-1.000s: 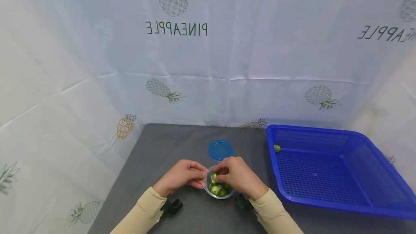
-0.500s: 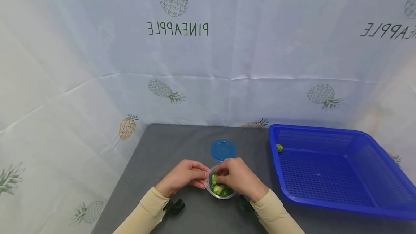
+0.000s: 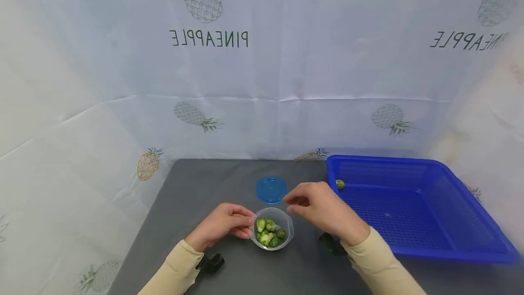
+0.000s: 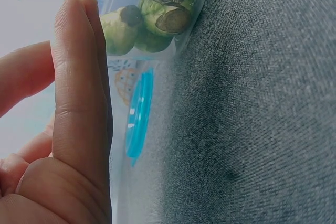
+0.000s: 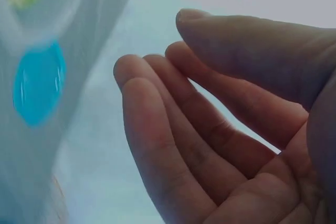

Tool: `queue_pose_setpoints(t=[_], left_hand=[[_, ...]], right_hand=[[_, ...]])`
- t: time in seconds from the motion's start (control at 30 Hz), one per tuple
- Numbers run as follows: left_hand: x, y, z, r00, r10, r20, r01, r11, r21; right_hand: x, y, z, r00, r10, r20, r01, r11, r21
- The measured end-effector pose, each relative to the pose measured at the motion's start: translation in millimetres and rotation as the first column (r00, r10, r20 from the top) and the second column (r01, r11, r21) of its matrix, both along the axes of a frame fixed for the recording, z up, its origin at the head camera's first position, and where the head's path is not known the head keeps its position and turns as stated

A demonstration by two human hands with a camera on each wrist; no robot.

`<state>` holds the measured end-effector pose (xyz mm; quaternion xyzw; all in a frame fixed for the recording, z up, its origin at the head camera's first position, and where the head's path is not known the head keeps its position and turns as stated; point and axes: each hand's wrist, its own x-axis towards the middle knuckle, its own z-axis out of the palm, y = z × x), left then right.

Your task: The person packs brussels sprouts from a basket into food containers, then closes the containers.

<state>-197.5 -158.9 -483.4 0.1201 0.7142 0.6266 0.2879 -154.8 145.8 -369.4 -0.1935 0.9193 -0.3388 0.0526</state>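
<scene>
A clear plastic container point(image 3: 272, 244) stands on the grey table, with several Brussels sprouts point(image 3: 266, 238) inside. My left hand point(image 3: 223, 224) pinches its left rim between thumb and fingers. The left wrist view shows the fingertips at the wall, with sprouts point(image 4: 165, 17) behind the plastic. To the right of the container my right hand point(image 3: 321, 206) hovers, holding nothing. Its fingers point(image 5: 152, 129) are loosely bent, and the thumb is apart from them in the right wrist view. A blue lid point(image 3: 271, 190) lies just behind the container.
A large blue plastic basket point(image 3: 425, 255) takes up the right side. One Brussels sprout point(image 3: 340, 184) lies in its back left corner. A pineapple-print curtain point(image 3: 262, 72) hangs behind the table point(image 3: 196, 181).
My right hand let go of a sprout in the container and moved out to the right, uncovering the sprouts. The left hand stays at the rim. The head view has shifted slightly.
</scene>
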Motion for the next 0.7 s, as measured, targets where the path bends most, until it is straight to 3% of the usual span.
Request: queue_pose_setpoints(t=[0.13, 0.23, 0.47, 0.7], left_hand=[[0.5, 1, -1.7, 1.0, 0.002, -0.001, -0.002, 1.0, -0.004], [1.2, 1, -1.9, 1.0, 0.002, 0.001, -0.002, 1.0, -0.005], [2.7, 0, -1.5, 1.0, 0.001, 0.022, -0.001, 1.0, 0.005], [1.7, 1, -0.8, 1.0, -0.004, 0.019, 0.004, 1.0, 0.022]], right_hand=[[-6.5, 41, 22.1, 0.999, -0.034, -0.032, 0.036, 0.997, 0.067], [-19.2, 76, 25.5, 0.997, -0.073, -0.017, 0.074, 0.993, 0.091], [-54.5, 141, -0.2, 0.984, -0.139, 0.114, 0.127, 0.985, 0.113], [-78.7, 172, -31.2, 0.951, -0.165, 0.263, 0.148, 0.986, 0.082]])
